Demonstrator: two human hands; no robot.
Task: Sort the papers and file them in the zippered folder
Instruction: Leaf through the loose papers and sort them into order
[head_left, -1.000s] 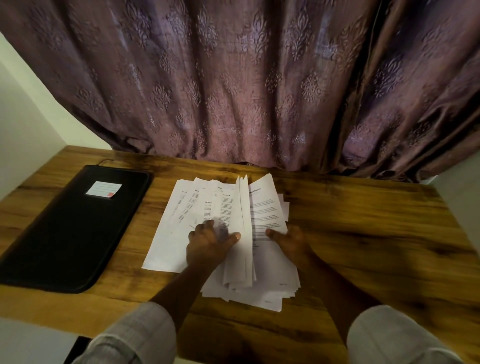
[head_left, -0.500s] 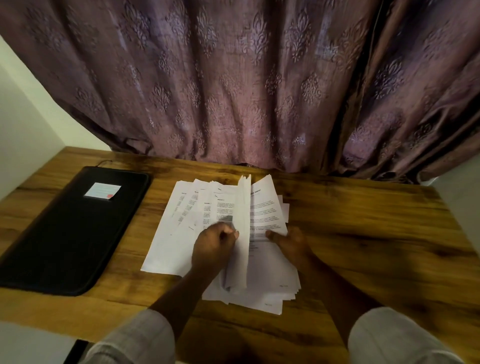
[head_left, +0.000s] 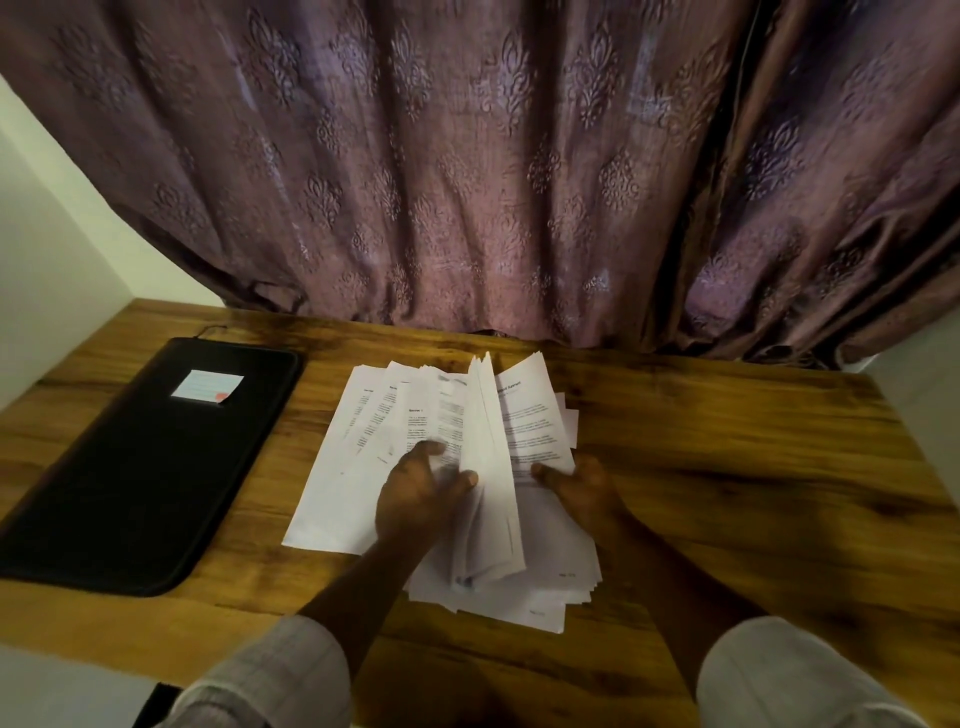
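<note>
Papers (head_left: 535, 415) look thin, floppy, slippery; the left hand (head_left: 415, 499) pinches raised sheets mid-edge between thumb and fingers, the right hand (head_left: 587, 491) thumbs the pile, fingers' state unclear.

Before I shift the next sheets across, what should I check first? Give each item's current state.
1. Left hand pinches the raised sheets: ok.
2. Right hand rests on the stack, steadying it: ok.
3. Fanned sheets lie flat on the table, left of the stack: ok.
4. Zippered folder open for filing: not ok, it lies closed at the left.
5. Page headings legible for sorting: cannot tell, the print is blurred.
</note>
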